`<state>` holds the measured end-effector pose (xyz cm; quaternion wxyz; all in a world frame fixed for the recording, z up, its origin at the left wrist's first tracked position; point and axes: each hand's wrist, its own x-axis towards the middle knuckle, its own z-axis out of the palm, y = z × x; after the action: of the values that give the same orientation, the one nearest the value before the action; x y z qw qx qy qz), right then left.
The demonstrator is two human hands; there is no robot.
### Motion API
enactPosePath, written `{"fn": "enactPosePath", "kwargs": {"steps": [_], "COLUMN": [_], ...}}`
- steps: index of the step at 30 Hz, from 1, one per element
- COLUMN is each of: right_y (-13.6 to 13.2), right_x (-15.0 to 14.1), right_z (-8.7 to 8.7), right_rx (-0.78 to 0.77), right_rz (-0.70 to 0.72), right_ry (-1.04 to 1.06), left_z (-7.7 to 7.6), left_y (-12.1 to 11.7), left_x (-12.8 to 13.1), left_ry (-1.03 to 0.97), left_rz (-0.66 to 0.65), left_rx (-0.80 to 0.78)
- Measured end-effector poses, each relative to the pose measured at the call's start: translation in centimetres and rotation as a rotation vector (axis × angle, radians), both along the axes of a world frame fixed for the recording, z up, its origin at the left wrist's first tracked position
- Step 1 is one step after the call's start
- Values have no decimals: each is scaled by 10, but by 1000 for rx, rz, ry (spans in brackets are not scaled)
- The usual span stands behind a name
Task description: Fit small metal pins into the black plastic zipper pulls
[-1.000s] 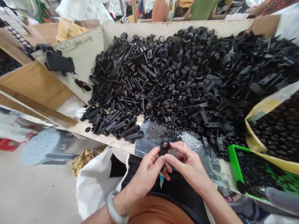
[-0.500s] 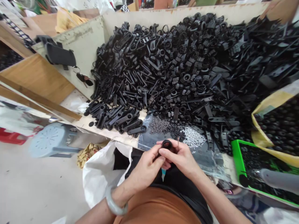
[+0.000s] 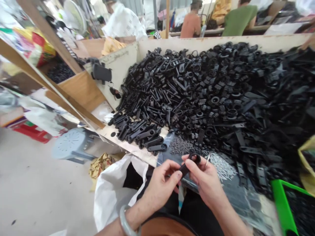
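Note:
Between my two hands is a black plastic lever-like part (image 3: pixel 185 169) with a ring at its far end. My left hand (image 3: pixel 162 183) pinches its near end between thumb and fingers. Around the ring end, my right hand (image 3: pixel 208 178) is closed, and a thin metal pin (image 3: pixel 208 158) sticks up from its fingers. Just beyond the hands, small dark grey pieces (image 3: pixel 180 145) and silver pins (image 3: pixel 222 166) lie in piles on a dark sheet (image 3: pixel 236 188). Finished-looking black levers (image 3: pixel 145 133) lie in a cluster to the left.
A big heap of black plastic parts (image 3: pixel 187 85) fills the bench behind. To the right stands a green tray (image 3: pixel 280 200) beside a yellow-edged bag (image 3: pixel 306 157). A white sack (image 3: pixel 105 190) is open at left, near a blue stool (image 3: pixel 70 144). Two people sit at the back.
The view has tilted up and swung left, showing more of the background. My hands have drawn slightly apart along the lever, and more of it shows. The pin in my right hand shows more clearly.

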<state>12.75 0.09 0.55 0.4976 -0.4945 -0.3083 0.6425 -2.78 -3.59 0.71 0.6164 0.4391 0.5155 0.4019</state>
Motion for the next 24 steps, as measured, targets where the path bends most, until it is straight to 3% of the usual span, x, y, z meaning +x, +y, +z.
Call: {"fn": "enactPosePath", "kwargs": {"steps": [2, 6, 12, 17, 20, 24], "right_y": [0, 11, 51, 80, 90, 95], "right_x": [-4, -9, -32, -55, -66, -72], "right_z": [-1, -5, -20, -26, -25, -20], "right_rx": [59, 137, 249, 262, 311, 372], "right_rz": [67, 211, 352, 380, 379, 343], "right_ry": [-100, -242, -615, -823, -926, -1089], "left_z": [-2, -2, -4, -13, -17, -26], "left_y": [0, 3, 11, 20, 34, 54], "left_x": [-5, -20, -36, -56, -69, -78], "left_ry": [52, 327, 760, 1198, 1328, 1350], "left_rz": [13, 97, 167, 335, 292, 172], "left_rx": [10, 189, 435, 682, 790, 800]}}
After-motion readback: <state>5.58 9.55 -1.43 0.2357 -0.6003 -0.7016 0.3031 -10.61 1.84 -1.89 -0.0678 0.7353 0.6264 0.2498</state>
